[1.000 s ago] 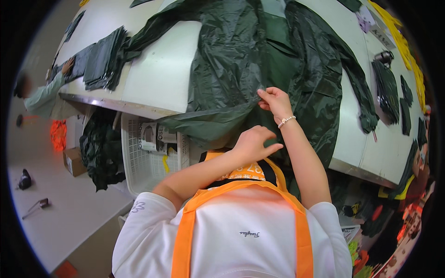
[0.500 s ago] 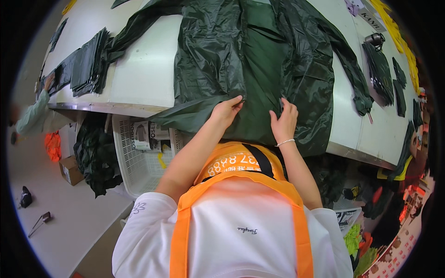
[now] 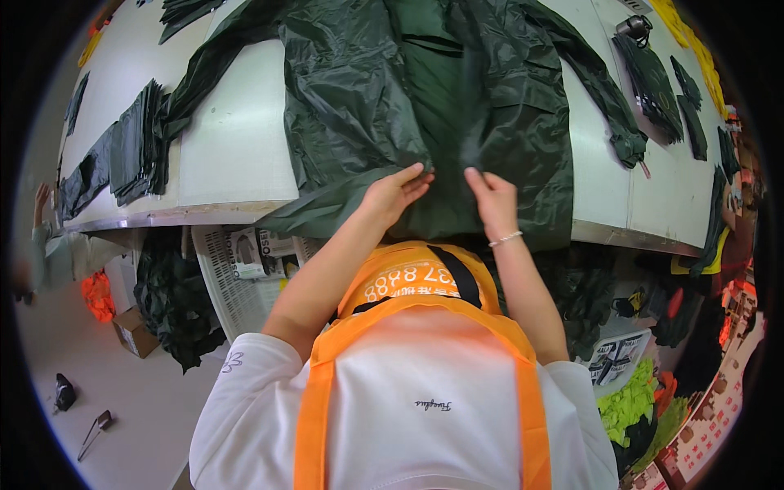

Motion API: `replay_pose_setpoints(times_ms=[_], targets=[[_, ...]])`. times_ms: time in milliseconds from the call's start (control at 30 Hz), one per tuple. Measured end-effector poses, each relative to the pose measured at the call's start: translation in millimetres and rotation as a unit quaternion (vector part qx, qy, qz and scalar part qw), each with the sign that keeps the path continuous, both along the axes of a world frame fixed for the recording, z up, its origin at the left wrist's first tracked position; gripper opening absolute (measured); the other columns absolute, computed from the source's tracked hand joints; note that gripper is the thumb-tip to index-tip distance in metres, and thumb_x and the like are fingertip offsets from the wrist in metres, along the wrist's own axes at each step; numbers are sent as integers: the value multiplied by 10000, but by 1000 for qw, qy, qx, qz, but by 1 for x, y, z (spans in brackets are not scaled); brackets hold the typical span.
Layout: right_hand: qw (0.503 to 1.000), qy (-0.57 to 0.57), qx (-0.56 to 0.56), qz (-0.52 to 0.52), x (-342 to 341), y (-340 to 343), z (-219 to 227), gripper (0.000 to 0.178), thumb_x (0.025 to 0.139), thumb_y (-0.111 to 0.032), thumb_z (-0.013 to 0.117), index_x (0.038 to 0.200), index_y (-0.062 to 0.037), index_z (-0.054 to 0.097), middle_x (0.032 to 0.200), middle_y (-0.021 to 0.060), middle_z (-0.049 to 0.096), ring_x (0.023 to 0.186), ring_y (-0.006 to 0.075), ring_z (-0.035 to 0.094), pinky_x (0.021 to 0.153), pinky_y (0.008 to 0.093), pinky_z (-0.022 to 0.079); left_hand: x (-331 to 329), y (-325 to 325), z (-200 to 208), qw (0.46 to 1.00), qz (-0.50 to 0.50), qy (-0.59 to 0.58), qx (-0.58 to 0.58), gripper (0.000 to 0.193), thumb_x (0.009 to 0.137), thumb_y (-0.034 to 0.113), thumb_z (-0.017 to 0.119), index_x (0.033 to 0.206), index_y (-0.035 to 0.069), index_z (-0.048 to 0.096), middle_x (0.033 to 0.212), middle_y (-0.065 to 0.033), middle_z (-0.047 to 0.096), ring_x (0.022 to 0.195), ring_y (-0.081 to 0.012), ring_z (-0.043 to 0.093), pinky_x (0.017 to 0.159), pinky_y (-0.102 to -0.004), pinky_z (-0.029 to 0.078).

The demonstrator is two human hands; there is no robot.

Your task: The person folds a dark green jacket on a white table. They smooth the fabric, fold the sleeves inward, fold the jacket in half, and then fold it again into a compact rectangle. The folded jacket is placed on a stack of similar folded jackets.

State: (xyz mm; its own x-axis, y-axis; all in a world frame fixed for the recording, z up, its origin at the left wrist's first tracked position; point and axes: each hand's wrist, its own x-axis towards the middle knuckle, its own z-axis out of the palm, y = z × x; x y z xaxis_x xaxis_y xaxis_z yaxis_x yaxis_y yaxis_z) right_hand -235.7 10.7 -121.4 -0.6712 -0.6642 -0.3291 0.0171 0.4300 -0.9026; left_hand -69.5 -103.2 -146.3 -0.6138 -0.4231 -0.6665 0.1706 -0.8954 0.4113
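A dark green, shiny raincoat (image 3: 351,106) lies spread on the table, its front open and its sleeves stretched out to both sides. The lining shows in a strip between the two front panels. My left hand (image 3: 394,196) pinches the lower edge of the left panel, whose corner is folded outward over the table edge. Opposite it, my right hand (image 3: 495,202), with a beaded bracelet at the wrist, is closed at the inner edge of the right panel. That edge is blurred by motion. The hem hangs toward my orange apron (image 3: 408,278).
Stacked dark folded pieces (image 3: 139,147) lie on the table (image 3: 233,155) at left, more (image 3: 649,90) at right beside a dark metal object (image 3: 634,29). Below the table edge stand a white basket (image 3: 224,282) and dark cloth (image 3: 171,286). Another person's arm (image 3: 69,253) shows far left.
My right hand has closed from spread fingers to a grip at the right panel's edge. That edge is shifting. My left hand keeps its pinch. The whole view has tilted slightly.
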Motion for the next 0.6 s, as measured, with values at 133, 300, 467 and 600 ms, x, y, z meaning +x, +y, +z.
replay_pose_setpoints(times_ms=[133, 300, 467, 600], targets=[[997, 29, 9, 70, 28, -17, -39, 303, 894, -228, 587, 714, 15, 561, 549, 78, 494, 517, 119, 393, 528, 310, 380, -21, 17, 0, 996, -38, -83, -8, 277, 888, 165, 615, 1099, -9, 574, 1089, -71, 606, 1011, -211, 566, 957, -344, 410], [994, 111, 2, 13, 28, -24, -44, 206, 894, -188, 573, 833, 8, 588, 625, 122, 591, 539, 208, 547, 571, 327, 443, -30, 18, -24, 997, -31, -74, -7, 221, 872, 152, 641, 1045, 20, 599, 1028, -57, 619, 964, -172, 573, 888, -315, 442], [965, 259, 25, 37, 19, -9, -23, 170, 843, -172, 631, 846, -23, 549, 710, 105, 571, 672, 268, 561, 621, 371, 448, -38, 23, -22, 996, -1, -93, -9, 180, 860, 138, 655, 992, 23, 612, 979, -59, 629, 906, -171, 588, 850, -303, 467], [893, 414, -18, 174, 38, 13, 11, 201, 777, -181, 679, 844, -52, 538, 797, 99, 542, 754, 301, 555, 650, 390, 460, -39, 23, -30, 996, 8, -92, 2, 183, 851, 141, 667, 979, 22, 614, 962, -62, 631, 874, -169, 591, 816, -286, 475]])
